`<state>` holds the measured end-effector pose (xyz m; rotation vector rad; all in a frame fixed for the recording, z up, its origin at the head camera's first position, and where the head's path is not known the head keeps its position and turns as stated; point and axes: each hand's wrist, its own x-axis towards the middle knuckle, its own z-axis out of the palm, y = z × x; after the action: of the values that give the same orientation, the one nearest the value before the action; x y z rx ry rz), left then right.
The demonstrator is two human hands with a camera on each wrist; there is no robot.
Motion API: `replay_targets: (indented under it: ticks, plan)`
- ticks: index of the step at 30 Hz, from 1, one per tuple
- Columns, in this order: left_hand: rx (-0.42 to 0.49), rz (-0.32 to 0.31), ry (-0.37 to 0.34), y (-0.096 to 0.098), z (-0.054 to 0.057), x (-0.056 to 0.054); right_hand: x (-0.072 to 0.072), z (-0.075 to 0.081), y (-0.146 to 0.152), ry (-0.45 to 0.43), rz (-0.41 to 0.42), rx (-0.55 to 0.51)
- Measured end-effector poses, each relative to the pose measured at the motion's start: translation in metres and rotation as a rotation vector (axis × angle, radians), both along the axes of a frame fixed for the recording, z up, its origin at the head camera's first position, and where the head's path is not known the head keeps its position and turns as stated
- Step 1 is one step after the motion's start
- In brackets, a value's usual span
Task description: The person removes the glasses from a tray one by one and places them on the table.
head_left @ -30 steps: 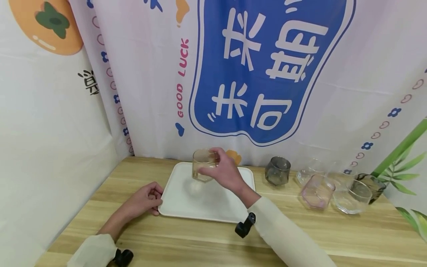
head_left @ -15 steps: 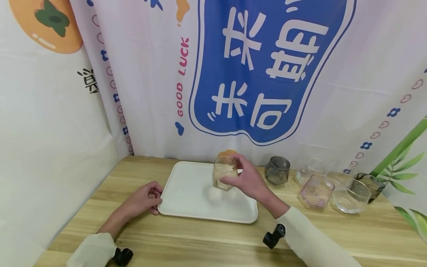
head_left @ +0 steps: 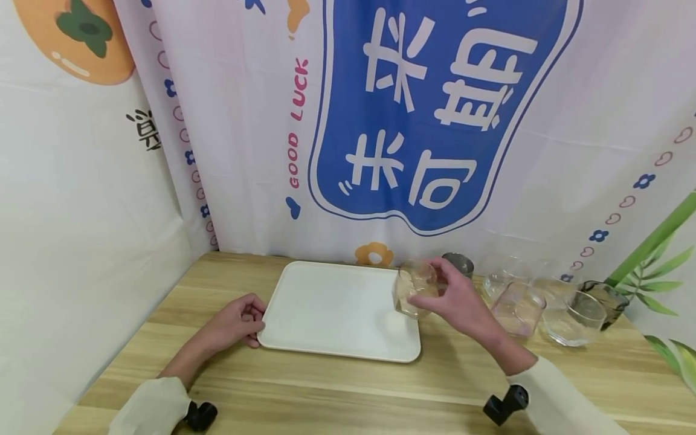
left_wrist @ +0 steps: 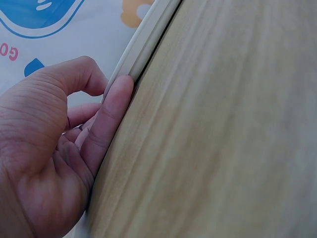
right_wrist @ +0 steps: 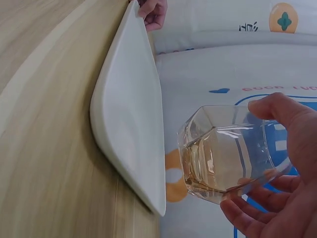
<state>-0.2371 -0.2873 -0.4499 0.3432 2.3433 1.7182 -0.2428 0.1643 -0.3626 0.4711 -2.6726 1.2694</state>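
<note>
My right hand (head_left: 461,302) grips an amber-tinted drinking glass (head_left: 413,290) by its side, thumb on one side and fingers on the other. Held above the right end of a white tray (head_left: 337,314), the faceted glass (right_wrist: 218,153) is clear of the tray surface in the right wrist view. At the tray's left front corner, my left hand (head_left: 236,325) pinches the rim. In the left wrist view the thumb and a bent finger meet at the tray edge (left_wrist: 143,39). Partly hidden behind my right hand stands a dark grey glass (head_left: 459,264).
To the right stand a pink glass (head_left: 516,308), a clear glass (head_left: 573,320), further clear glasses behind, and a dark smoky glass (head_left: 609,299). A printed curtain (head_left: 244,151) hangs along the back of the wooden table (head_left: 304,393).
My right hand has carried the amber glass rightward, from over the tray's middle to over its right end. The left hand and tray stay where they were.
</note>
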Motion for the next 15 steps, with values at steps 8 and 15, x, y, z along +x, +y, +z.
replay_targets:
  ticks: [8,15]
  plan:
    - [0.001,0.004,-0.006,0.001,0.002,0.001,0.006,-0.004,0.026,0.013,-0.006,0.029]
    - [0.004,0.002,-0.008,0.000,0.003,0.001,0.006,-0.009,0.041,0.055,-0.014,0.090]
